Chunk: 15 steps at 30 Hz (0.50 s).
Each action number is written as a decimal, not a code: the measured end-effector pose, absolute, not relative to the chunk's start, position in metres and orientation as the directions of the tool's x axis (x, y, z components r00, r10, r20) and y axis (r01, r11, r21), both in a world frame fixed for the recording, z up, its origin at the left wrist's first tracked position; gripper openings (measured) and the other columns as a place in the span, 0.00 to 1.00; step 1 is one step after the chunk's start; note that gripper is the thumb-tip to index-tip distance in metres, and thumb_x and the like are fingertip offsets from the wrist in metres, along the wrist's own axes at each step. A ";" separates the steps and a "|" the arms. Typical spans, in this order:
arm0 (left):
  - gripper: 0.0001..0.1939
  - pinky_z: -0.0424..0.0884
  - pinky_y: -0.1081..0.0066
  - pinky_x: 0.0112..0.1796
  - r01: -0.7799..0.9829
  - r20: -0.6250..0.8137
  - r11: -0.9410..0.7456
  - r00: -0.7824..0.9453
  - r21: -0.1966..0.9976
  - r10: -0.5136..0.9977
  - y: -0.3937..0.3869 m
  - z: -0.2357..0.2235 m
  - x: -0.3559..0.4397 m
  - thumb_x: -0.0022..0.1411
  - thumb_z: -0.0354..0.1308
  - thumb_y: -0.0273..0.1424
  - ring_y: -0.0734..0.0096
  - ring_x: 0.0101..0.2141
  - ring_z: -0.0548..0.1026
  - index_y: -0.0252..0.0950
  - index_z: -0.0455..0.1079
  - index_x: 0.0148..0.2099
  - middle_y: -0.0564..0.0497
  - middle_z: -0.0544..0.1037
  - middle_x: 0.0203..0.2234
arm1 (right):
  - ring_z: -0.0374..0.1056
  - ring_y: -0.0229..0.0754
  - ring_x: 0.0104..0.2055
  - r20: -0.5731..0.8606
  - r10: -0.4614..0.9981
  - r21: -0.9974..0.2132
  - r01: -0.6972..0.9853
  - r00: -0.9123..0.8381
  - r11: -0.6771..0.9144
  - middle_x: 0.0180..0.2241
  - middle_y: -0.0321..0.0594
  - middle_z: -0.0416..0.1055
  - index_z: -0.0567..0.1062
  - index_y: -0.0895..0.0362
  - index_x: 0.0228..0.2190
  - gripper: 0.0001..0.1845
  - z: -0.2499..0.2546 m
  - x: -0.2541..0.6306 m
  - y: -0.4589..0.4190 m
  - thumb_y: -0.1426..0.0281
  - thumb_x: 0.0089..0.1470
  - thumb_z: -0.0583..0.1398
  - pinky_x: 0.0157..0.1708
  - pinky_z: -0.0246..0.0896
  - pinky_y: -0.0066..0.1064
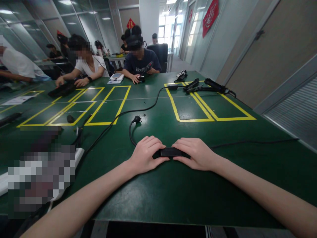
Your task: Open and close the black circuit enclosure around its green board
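A black power adapter (171, 152) lies low over the green table (158, 195), held at both ends. My left hand (148, 153) is closed round its left end, thumb along the near side and fingers over the top. Round the right end, my right hand (195, 153) grips the same way, fingertips close to those of the left. A short black cord comes out beyond my left hand and curls up to a plug (136, 119) lying on the table. From behind my right hand a thin black cable (255, 142) runs to the right edge. The adapter's ends are hidden under my fingers.
Yellow tape outlines (195, 120) mark the tabletop. A long black cable (119, 115) crosses it to a small black box (172, 87). Black folded gear (215, 86) lies at the far right. A blurred-out object (47, 178) sits at left. Several people work across the table.
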<state>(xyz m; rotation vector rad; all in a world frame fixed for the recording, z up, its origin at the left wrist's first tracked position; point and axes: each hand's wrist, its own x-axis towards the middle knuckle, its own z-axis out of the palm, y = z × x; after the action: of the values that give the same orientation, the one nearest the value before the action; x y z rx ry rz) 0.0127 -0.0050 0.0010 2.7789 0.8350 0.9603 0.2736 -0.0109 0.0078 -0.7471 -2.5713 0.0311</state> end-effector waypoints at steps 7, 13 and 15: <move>0.20 0.70 0.63 0.39 0.534 0.416 -0.805 0.690 0.260 0.592 -0.003 0.001 0.010 0.74 0.56 0.48 0.61 0.37 0.78 0.35 0.76 0.46 0.46 0.82 0.35 | 0.77 0.47 0.37 0.398 0.536 -0.159 0.519 -0.744 0.840 0.39 0.47 0.80 0.75 0.58 0.48 0.14 0.007 0.275 -0.009 0.62 0.69 0.57 0.35 0.69 0.35; 0.20 0.68 0.58 0.46 0.536 0.488 -0.816 0.664 0.216 0.566 -0.003 0.005 0.009 0.75 0.55 0.45 0.55 0.45 0.78 0.35 0.77 0.52 0.43 0.84 0.43 | 0.79 0.47 0.38 0.290 0.670 -0.393 0.553 -0.683 0.734 0.42 0.47 0.82 0.75 0.56 0.52 0.17 0.011 0.279 -0.006 0.61 0.66 0.59 0.36 0.71 0.35; 0.20 0.65 0.54 0.53 0.557 0.570 -0.815 0.623 0.158 0.536 -0.004 0.009 0.007 0.74 0.56 0.41 0.51 0.52 0.76 0.37 0.73 0.61 0.41 0.82 0.53 | 0.78 0.48 0.37 0.317 0.775 -0.529 0.577 -0.547 0.623 0.41 0.46 0.82 0.78 0.55 0.48 0.18 0.015 0.292 0.001 0.58 0.63 0.60 0.36 0.71 0.36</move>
<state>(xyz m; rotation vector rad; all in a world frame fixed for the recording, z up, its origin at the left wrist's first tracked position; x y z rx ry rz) 0.0071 -0.0042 0.0090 2.8601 0.9645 0.9863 0.2919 0.0010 0.0152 -1.0601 -2.3186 0.4985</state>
